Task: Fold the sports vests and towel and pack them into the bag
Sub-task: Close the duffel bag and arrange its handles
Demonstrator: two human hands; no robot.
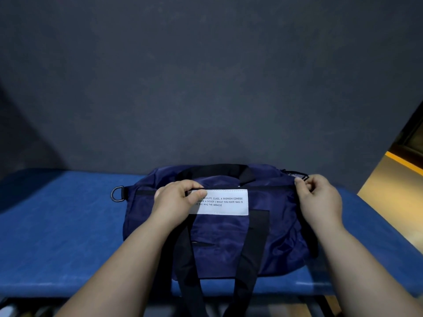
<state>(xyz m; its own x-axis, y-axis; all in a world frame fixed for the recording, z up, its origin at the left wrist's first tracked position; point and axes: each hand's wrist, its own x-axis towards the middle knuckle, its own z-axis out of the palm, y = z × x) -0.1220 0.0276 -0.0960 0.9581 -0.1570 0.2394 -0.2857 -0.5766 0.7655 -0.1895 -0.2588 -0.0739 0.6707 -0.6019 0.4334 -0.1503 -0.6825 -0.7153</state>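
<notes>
A navy blue duffel bag [219, 234] lies on a blue table [59, 229], with a white text label [225, 202] on its near side and black handles hanging over the front edge. My left hand [176, 200] pinches the bag's top edge at the label's left end. My right hand [318, 197] grips the zipper pull [303, 178] at the bag's right end. The zipper line between my hands looks closed. No vests or towel are visible.
A dark grey wall [206, 88] rises right behind the table. A black D-ring [117, 193] sticks out from the bag's left end. At the right lies a wooden floor [389, 179] beyond the table's edge.
</notes>
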